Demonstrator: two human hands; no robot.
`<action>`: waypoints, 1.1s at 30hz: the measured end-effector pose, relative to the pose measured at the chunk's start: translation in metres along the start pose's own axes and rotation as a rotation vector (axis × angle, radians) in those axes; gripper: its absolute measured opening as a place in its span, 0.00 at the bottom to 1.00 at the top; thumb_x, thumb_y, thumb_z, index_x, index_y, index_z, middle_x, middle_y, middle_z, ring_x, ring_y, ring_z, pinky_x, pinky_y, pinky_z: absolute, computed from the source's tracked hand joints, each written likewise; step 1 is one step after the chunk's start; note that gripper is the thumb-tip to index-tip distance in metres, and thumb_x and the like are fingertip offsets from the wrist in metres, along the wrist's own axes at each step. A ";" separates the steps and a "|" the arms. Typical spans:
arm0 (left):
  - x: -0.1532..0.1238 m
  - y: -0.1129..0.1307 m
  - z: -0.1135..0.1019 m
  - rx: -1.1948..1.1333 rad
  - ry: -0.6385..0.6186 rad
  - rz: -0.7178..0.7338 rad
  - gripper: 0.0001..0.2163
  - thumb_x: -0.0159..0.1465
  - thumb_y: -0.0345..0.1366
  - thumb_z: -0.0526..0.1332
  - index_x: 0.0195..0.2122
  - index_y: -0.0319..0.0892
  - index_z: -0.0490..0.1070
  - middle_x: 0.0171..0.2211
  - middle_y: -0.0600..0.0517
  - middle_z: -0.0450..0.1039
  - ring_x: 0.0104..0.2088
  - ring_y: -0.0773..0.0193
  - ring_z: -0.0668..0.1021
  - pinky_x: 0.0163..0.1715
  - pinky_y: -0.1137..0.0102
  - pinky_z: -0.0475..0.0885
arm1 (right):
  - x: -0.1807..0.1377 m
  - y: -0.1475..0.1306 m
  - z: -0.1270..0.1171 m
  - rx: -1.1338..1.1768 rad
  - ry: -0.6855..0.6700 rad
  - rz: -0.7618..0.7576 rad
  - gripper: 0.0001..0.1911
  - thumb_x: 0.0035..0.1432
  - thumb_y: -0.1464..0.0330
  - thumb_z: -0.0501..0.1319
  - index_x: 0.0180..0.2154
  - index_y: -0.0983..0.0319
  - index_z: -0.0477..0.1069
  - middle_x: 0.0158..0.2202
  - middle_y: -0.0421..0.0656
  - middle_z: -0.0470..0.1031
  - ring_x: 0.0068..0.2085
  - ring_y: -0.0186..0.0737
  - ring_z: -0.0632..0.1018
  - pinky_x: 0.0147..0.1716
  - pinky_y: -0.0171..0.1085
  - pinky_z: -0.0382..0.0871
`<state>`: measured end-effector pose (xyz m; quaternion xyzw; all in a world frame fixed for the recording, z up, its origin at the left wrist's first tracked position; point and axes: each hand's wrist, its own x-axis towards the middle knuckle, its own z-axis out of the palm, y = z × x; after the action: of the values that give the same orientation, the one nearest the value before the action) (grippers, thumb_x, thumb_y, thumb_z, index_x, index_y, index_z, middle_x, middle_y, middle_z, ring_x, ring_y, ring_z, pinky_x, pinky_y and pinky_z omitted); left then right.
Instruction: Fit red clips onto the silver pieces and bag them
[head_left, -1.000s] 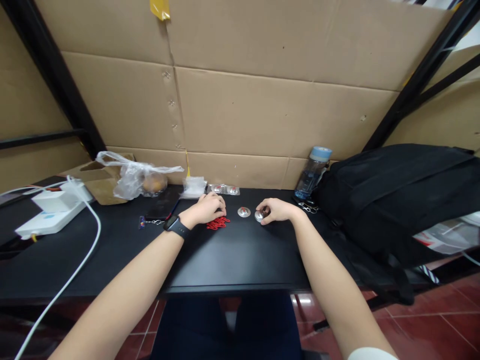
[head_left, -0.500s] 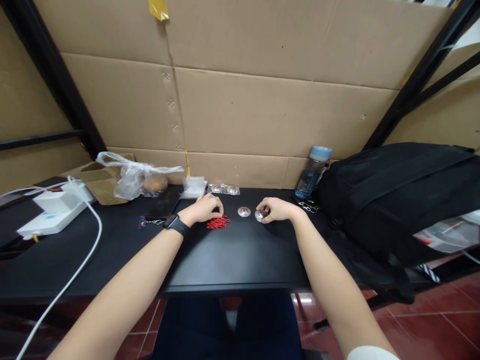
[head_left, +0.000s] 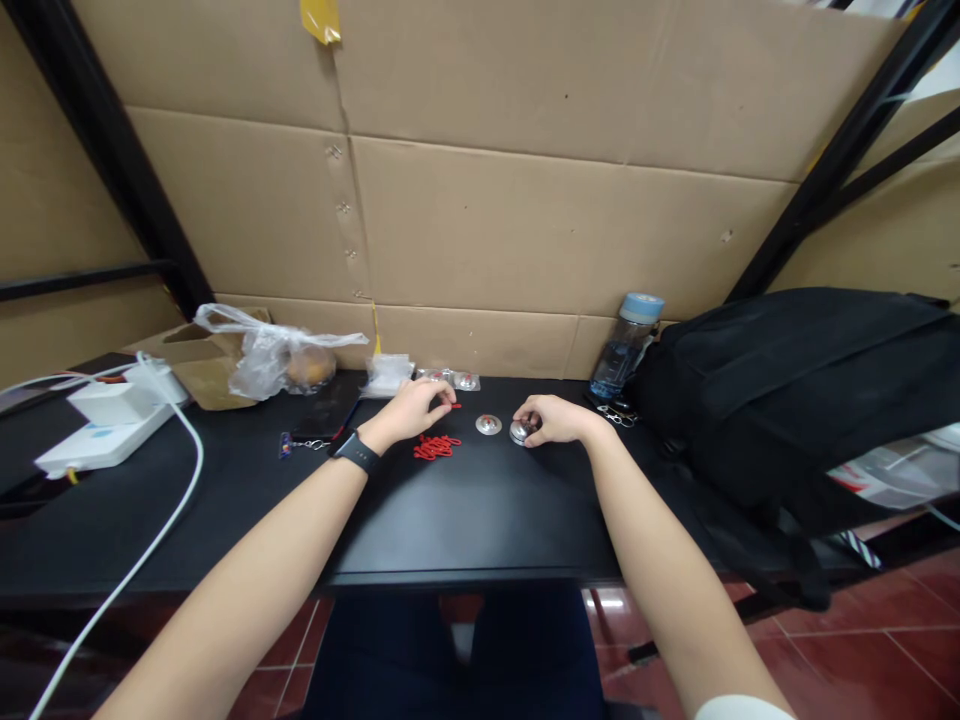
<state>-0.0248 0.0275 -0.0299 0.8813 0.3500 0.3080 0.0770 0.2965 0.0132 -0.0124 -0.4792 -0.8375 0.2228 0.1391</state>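
My left hand (head_left: 412, 410), with a dark watch on its wrist, pinches a short red cord (head_left: 456, 405) between thumb and fingers. Just below it lies a small pile of red cords (head_left: 435, 447) on the black table. To the right of the pile, a round silvery disc (head_left: 489, 425) lies flat, apart from both hands. My right hand (head_left: 553, 418) has its thumb and fingers closed round the edge of a shiny round silvery piece (head_left: 519, 432) at the table surface; the fingers hide part of it.
Two packaged silvery rounds (head_left: 466, 381) and a stack of clear packets (head_left: 388, 374) sit by the cardboard wall. A dark phone (head_left: 325, 408), a bagged fruit (head_left: 307, 370) and a white power strip (head_left: 105, 440) are leftward. Rightward stand a water bottle (head_left: 619, 350) and black backpack (head_left: 795, 390).
My left hand has lifted up and slightly right from the pile, a red cord now showing at its fingertips. My right hand stays on the silvery piece.
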 end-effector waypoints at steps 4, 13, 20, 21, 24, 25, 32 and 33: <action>0.001 0.005 0.002 0.055 0.047 -0.052 0.08 0.65 0.36 0.62 0.46 0.48 0.75 0.39 0.51 0.80 0.45 0.55 0.77 0.47 0.60 0.66 | -0.001 -0.007 -0.002 -0.009 0.052 -0.059 0.23 0.38 0.68 0.75 0.42 0.61 0.81 0.39 0.44 0.79 0.36 0.42 0.79 0.37 0.36 0.72; 0.002 0.023 0.004 0.145 0.108 -0.042 0.08 0.69 0.41 0.60 0.39 0.50 0.79 0.42 0.50 0.81 0.48 0.52 0.75 0.49 0.56 0.59 | 0.008 -0.035 0.013 0.150 0.310 -0.269 0.25 0.48 0.65 0.73 0.50 0.59 0.77 0.47 0.46 0.75 0.42 0.41 0.78 0.37 0.37 0.74; 0.002 0.044 0.005 0.169 0.186 -0.022 0.08 0.70 0.40 0.58 0.40 0.48 0.77 0.46 0.50 0.77 0.50 0.55 0.73 0.49 0.58 0.57 | 0.021 -0.054 0.040 0.433 0.461 -0.348 0.26 0.49 0.65 0.73 0.52 0.57 0.75 0.50 0.47 0.73 0.45 0.41 0.79 0.41 0.39 0.76; 0.002 0.047 0.005 0.173 0.205 -0.021 0.08 0.70 0.39 0.58 0.41 0.48 0.77 0.48 0.50 0.75 0.51 0.55 0.73 0.49 0.58 0.58 | 0.023 -0.056 0.043 0.468 0.467 -0.356 0.26 0.49 0.65 0.73 0.52 0.57 0.75 0.51 0.47 0.73 0.46 0.42 0.79 0.41 0.39 0.76; 0.001 0.053 0.007 0.188 0.257 -0.018 0.07 0.69 0.38 0.59 0.41 0.47 0.77 0.53 0.48 0.71 0.54 0.53 0.70 0.50 0.58 0.59 | 0.025 -0.060 0.050 0.539 0.471 -0.367 0.26 0.50 0.65 0.73 0.52 0.56 0.75 0.52 0.47 0.73 0.47 0.43 0.80 0.43 0.39 0.76; 0.001 0.054 0.007 0.194 0.268 -0.017 0.07 0.69 0.38 0.59 0.41 0.47 0.77 0.53 0.48 0.71 0.54 0.53 0.70 0.50 0.58 0.60 | 0.025 -0.061 0.051 0.553 0.466 -0.367 0.26 0.49 0.65 0.73 0.52 0.56 0.75 0.52 0.47 0.73 0.47 0.43 0.80 0.43 0.39 0.76; 0.000 0.056 0.008 0.256 0.318 -0.008 0.07 0.68 0.37 0.60 0.39 0.47 0.78 0.53 0.46 0.69 0.56 0.50 0.67 0.51 0.55 0.61 | 0.026 -0.061 0.053 0.654 0.406 -0.358 0.28 0.48 0.64 0.74 0.52 0.56 0.75 0.54 0.48 0.73 0.51 0.47 0.80 0.43 0.39 0.77; 0.000 0.057 0.008 0.270 0.320 -0.003 0.07 0.68 0.37 0.60 0.39 0.46 0.78 0.53 0.46 0.69 0.56 0.49 0.67 0.51 0.54 0.61 | 0.026 -0.060 0.054 0.671 0.399 -0.359 0.28 0.48 0.65 0.74 0.52 0.56 0.75 0.54 0.48 0.73 0.51 0.47 0.80 0.43 0.39 0.77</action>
<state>0.0123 -0.0142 -0.0166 0.8229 0.3973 0.3941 -0.0980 0.2149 -0.0038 -0.0276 -0.2877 -0.7454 0.3581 0.4832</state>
